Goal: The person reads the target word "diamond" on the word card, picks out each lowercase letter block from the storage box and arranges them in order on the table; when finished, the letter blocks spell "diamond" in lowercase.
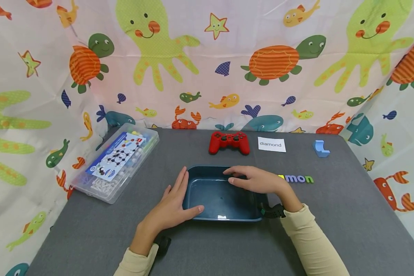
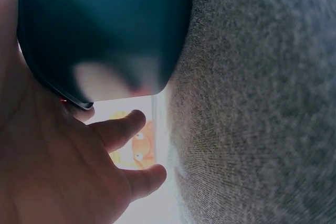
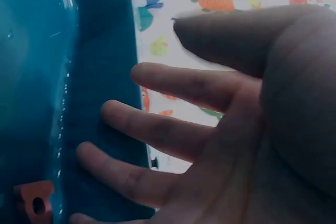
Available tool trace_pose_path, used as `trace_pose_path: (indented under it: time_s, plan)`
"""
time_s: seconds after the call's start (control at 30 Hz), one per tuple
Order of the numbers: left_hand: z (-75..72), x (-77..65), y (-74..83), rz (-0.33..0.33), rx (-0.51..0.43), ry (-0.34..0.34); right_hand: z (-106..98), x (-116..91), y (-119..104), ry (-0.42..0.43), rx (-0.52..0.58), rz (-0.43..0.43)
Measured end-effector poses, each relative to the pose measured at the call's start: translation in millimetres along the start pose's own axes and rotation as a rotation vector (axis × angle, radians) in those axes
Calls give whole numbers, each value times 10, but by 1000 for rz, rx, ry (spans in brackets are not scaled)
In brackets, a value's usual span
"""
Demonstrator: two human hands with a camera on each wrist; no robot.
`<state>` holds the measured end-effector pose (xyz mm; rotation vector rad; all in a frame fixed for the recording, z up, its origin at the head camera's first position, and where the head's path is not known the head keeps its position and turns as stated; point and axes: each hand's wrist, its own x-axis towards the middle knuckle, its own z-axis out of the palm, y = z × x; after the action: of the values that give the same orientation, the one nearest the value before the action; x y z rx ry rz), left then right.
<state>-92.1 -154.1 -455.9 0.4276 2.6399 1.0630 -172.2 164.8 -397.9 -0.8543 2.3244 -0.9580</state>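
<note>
A dark teal plastic tray [image 1: 220, 199] sits in front of me on the table. My left hand [image 1: 172, 207] rests against its left rim with fingers straight, the thumb reaching over the near left corner. In the left wrist view the palm lies along the tray's outer wall [image 2: 115, 30]. Over the tray's right half hovers my right hand [image 1: 257, 179], its fingers loosely spread and holding nothing. The right wrist view shows a small reddish piece with a hole [image 3: 37, 201] inside the tray; in the head view the right hand hides it.
Letters spelling "mon" [image 1: 299, 179] lie right of the tray, a yellow one partly hidden beside them. Behind are a red game controller [image 1: 229, 142], a card reading "diamond" [image 1: 271, 144] and a light blue block [image 1: 321, 148]. A clear plastic case [image 1: 115, 163] stands at left.
</note>
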Motion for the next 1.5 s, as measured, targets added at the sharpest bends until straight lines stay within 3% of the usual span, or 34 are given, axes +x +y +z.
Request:
trace_pose_path:
  time_s: [0.23,0.6,0.9,1.23,1.5]
  plan:
    - [-1,-1,-6,8,-3,2,30,39,83,-34,28,44]
    - [11,17,-17,2,1,-3,35,88,181,-79,9,46]
    - [-3,6,-9,0,-3,-4,80,161,193,-112,-1,-17]
    - [12,11,-16,8,-12,-10,130,222,240,-169,-104,-81]
    - [6,19,-19,8,-4,-4,159,254,209,-193,-160,-63]
